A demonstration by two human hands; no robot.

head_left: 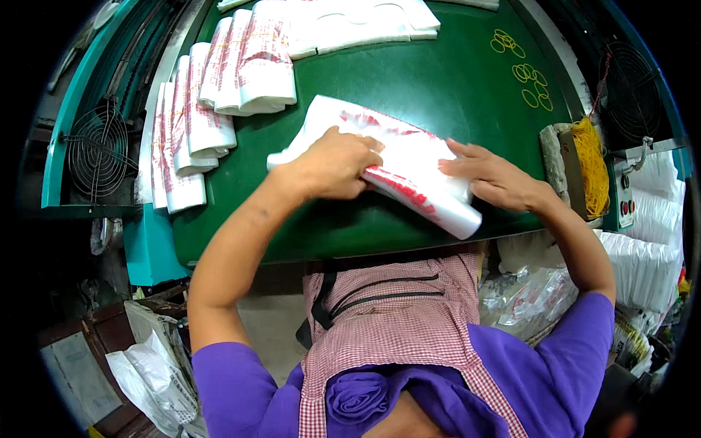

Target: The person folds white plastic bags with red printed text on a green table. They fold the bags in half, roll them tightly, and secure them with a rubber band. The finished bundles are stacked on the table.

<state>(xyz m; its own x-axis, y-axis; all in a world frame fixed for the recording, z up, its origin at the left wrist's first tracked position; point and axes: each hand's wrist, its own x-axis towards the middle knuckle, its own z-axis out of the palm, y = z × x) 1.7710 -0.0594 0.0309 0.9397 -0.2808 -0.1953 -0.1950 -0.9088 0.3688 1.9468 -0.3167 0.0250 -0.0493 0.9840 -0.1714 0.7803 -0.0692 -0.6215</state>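
Note:
A stack of white plastic bags with red print (398, 150) lies slantwise on the green tabletop, its near edge rolled over into a tube. My left hand (337, 162) curls around the left part of the roll, fingers bent over the plastic. Farther right, my right hand (498, 177) rests on the bags' right end with its fingers stretched and somewhat apart. Motion slightly blurs both hands. The underside of the bags is hidden.
Rolled bag bundles (191, 120) line the table's left side. Flat white bags (365, 25) lie at the far edge. Loose yellow rubber bands (533, 77) sit at the far right, and a box of yellow bands (590, 168) stands by the right edge. Wire-guarded fans (98, 152) flank the green table (409, 73).

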